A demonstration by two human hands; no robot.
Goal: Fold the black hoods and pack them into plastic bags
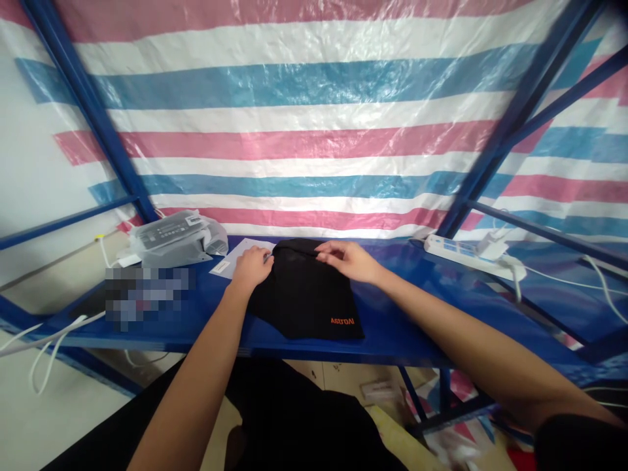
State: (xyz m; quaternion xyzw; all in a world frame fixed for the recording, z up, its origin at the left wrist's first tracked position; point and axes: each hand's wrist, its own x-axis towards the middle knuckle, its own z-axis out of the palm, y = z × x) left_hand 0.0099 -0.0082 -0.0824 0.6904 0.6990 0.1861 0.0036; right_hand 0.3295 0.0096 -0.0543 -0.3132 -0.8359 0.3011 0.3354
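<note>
A black cloth bag [307, 294] lies flat on the blue metal shelf, with orange "AstroAI" lettering near its lower right corner, upside down to me. At its upper left edge, the curled fingers of my left hand [251, 267] grip the cloth. My right hand [350, 258] holds the upper right edge between thumb and fingers, where the fabric is folded over. Partly under my left hand, a white paper sheet [233, 260] sticks out beside the bag.
A grey box-shaped device in clear plastic [171, 235] sits at the back left, near a dark, pixelated item [142, 297]. A white power strip [466, 255] with plugs and cables lies at right. Blue frame posts [510, 131] and striped plastic sheeting [304, 144] enclose the shelf.
</note>
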